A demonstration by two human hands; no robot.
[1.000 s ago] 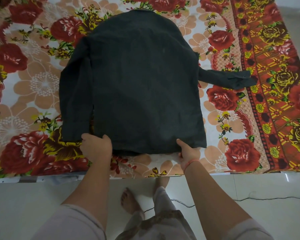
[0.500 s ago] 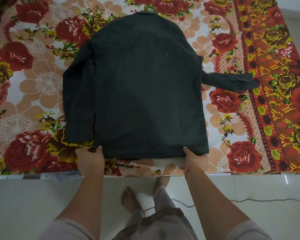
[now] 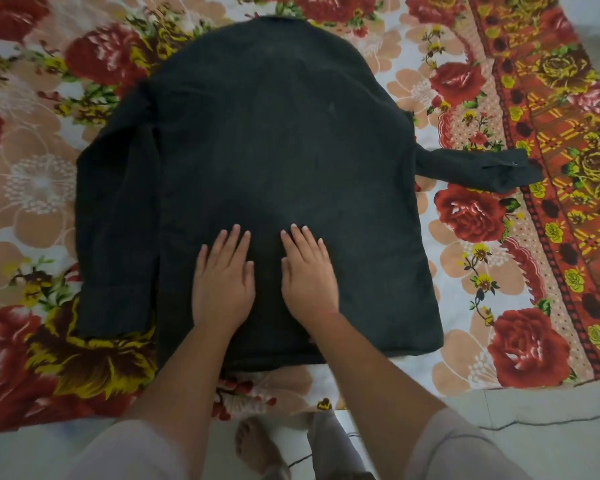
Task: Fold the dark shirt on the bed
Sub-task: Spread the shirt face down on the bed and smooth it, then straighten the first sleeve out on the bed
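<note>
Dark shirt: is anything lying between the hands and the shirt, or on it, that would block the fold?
Nothing visible does. The left hand and right hand lie flat, palms down, directly on the dark shirt, which is spread on the floral bedsheet. Nothing else rests on the fabric.

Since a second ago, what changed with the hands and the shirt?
Both hands let go of the hem and moved up onto the dark shirt: left hand and right hand now lie flat, palms down, side by side. The shirt stays spread, sleeves unmoved.
</note>
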